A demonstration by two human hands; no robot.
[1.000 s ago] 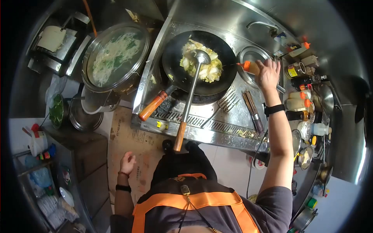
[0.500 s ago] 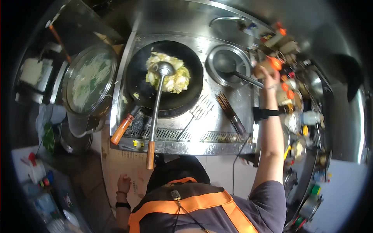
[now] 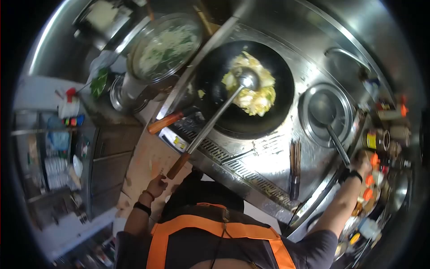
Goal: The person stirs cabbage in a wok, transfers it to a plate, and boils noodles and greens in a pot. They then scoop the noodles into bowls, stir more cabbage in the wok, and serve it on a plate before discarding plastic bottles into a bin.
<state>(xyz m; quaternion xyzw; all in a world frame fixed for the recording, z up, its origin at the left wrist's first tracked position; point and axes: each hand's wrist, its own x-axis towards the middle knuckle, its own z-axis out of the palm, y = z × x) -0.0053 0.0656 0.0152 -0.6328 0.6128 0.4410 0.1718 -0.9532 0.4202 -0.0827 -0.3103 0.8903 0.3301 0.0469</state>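
**Right hand observed at bottles; left hand released beside ladle**

With the wok [image 3: 215,110] taken as the clock centre, the right hand [image 3: 362,164] is recorded at four o'clock, among the bottles at the side of the cooktop [image 3: 273,168]. It is placed against an orange-capped bottle [image 3: 375,159]; whether the bottle is grasped or merely touched cannot be told, the fingers being partly hidden. The left hand [image 3: 156,184] is noted between seven and eight o'clock, released, with fingers loosely bent, near the wooden end of a long ladle [image 3: 210,124].

The ladle is found laid across the wok's rim, its bowl resting on cooked cabbage [image 3: 262,101]. The wok's wooden handle [image 3: 165,122] is pointed toward eight o'clock. A slotted turner [image 3: 268,144], blurred, is seen between five and six, and a bundle of sticks [image 3: 295,168] at five.

Between three and four o'clock, a round metal pan [image 3: 306,117] is seen with a second ladle [image 3: 322,110] lying in it. A tap [image 3: 349,56] is located between two and three. At ten o'clock, pale strands and greens are contained in a large pot [image 3: 133,60]. Green leaves [image 3: 99,84] are sighted at nine, and shelves [image 3: 35,132] farther out toward eight.
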